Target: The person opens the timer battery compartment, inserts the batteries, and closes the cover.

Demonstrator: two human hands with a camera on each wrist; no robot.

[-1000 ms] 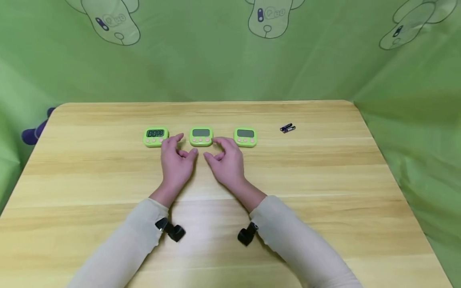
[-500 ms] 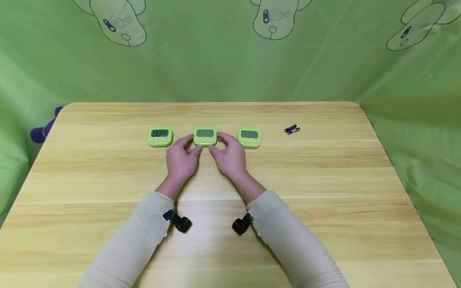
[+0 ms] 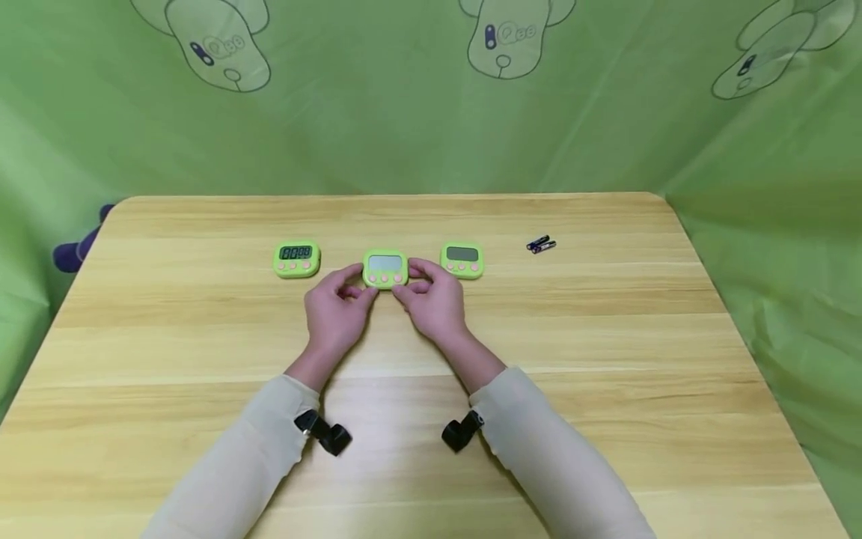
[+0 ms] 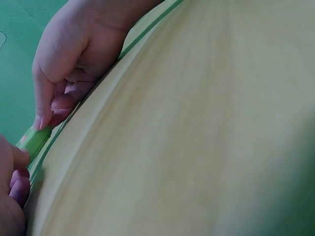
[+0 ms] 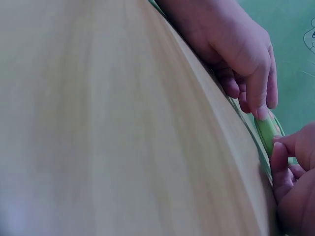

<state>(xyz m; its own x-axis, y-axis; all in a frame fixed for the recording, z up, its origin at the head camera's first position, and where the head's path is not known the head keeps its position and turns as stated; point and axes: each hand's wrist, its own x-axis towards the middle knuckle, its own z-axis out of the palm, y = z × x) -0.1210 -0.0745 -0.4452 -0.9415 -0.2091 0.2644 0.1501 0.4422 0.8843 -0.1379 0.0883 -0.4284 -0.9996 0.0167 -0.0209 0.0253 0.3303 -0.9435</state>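
Both sides of middle timer (image 3: 384,269) pinched, by left hand (image 3: 335,311) and right hand (image 3: 436,307); batteries (image 3: 542,247) well apart rightward.

Head view looks down at the table (image 3: 397,479) from six o'clock. Nearer wrist views share the middle timer (image 4: 37,142), left's nine, right's three
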